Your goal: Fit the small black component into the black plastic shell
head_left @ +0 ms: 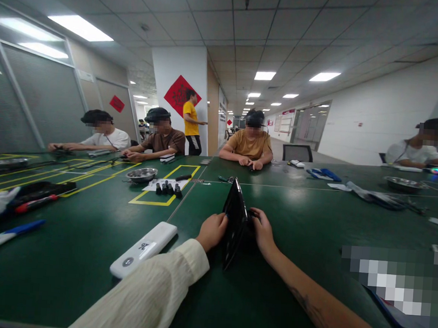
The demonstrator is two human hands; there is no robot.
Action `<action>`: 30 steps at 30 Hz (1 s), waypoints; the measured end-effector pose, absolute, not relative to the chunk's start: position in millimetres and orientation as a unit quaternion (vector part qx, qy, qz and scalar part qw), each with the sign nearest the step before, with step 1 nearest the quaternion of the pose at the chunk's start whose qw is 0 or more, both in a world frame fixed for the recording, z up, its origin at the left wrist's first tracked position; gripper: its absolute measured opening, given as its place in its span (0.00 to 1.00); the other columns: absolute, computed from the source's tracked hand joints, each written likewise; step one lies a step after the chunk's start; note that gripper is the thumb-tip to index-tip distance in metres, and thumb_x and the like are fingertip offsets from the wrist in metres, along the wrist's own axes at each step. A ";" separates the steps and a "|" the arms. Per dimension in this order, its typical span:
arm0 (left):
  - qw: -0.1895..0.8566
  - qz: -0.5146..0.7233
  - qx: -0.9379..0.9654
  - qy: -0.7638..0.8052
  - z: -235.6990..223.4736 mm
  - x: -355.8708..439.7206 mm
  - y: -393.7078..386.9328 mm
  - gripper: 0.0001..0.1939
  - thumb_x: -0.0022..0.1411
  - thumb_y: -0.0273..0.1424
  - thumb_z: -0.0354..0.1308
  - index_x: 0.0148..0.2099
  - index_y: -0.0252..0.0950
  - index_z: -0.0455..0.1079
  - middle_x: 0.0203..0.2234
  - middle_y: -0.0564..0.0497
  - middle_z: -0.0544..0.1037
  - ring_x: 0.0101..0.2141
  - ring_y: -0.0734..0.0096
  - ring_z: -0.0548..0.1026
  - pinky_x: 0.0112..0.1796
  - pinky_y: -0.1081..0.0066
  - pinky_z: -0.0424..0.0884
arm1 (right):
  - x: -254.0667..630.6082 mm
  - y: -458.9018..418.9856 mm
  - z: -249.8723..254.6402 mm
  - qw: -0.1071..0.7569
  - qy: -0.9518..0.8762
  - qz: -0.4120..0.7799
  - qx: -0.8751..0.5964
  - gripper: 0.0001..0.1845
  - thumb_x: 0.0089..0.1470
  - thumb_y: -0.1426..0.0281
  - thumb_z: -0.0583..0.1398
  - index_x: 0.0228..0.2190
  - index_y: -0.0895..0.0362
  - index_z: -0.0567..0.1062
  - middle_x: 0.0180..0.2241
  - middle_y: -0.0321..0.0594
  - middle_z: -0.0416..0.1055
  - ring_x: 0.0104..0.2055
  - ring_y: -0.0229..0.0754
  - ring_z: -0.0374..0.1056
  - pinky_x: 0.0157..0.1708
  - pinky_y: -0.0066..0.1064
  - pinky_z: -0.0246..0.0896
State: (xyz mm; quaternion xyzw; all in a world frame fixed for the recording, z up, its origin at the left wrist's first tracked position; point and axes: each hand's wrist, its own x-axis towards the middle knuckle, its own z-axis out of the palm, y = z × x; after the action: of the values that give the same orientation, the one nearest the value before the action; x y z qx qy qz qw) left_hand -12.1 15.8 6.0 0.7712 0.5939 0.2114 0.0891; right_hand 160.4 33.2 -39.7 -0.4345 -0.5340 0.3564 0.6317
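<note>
A thin black tablet-like slab (233,220) stands on edge on the green table (297,224), tilted slightly. My left hand (212,230) grips its left side with curled fingers. Pressed against its right side, my right hand (262,230) holds it too. Both forearms reach in from the bottom of the view, the left in a cream sleeve. A white power bank (143,249) lies flat just left of my left arm.
Other people sit along the far edge and at the right. A metal bowl (142,174) and small black parts (168,188) sit inside a yellow-taped square. Pens and a red-handled tool (36,202) lie at left. Another bowl (404,184) stands far right.
</note>
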 end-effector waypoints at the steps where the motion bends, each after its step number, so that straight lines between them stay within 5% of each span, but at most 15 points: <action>1: 0.089 0.208 0.771 0.596 6.1 -12.1 15.8 0.19 0.64 0.35 0.37 0.36 0.35 0.69 0.33 0.47 0.75 0.37 0.67 0.71 0.38 0.72 0.63 | 160.6 33.6 -40.1 0.631 -0.534 0.358 -0.435 0.19 0.45 0.63 0.54 0.40 0.56 0.69 0.40 0.42 0.69 0.45 0.46 0.63 0.45 0.38 0.57; 9: 0.075 0.227 0.776 0.584 0.5 -14.0 19.1 0.25 0.65 0.37 0.31 0.35 0.36 0.68 0.30 0.47 0.75 0.34 0.68 0.72 0.35 0.72 0.62 | 159.9 28.4 -34.7 0.624 -0.534 0.366 -0.439 0.19 0.45 0.64 0.53 0.40 0.56 0.69 0.41 0.42 0.68 0.46 0.46 0.63 0.44 0.38 0.58; 30: 0.071 0.215 0.776 0.589 1.3 -12.6 19.1 0.21 0.64 0.35 0.35 0.36 0.35 0.69 0.32 0.46 0.75 0.36 0.67 0.72 0.37 0.72 0.63 | 159.8 29.8 -36.3 0.625 -0.530 0.364 -0.443 0.19 0.45 0.63 0.53 0.40 0.56 0.69 0.41 0.43 0.69 0.45 0.46 0.63 0.43 0.37 0.59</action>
State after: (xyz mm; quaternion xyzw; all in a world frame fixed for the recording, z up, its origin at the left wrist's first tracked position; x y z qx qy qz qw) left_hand -12.6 19.1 1.3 0.7760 0.5887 0.2151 0.0707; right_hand 159.8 29.8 -36.3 -0.4426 -0.5297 0.3640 0.6254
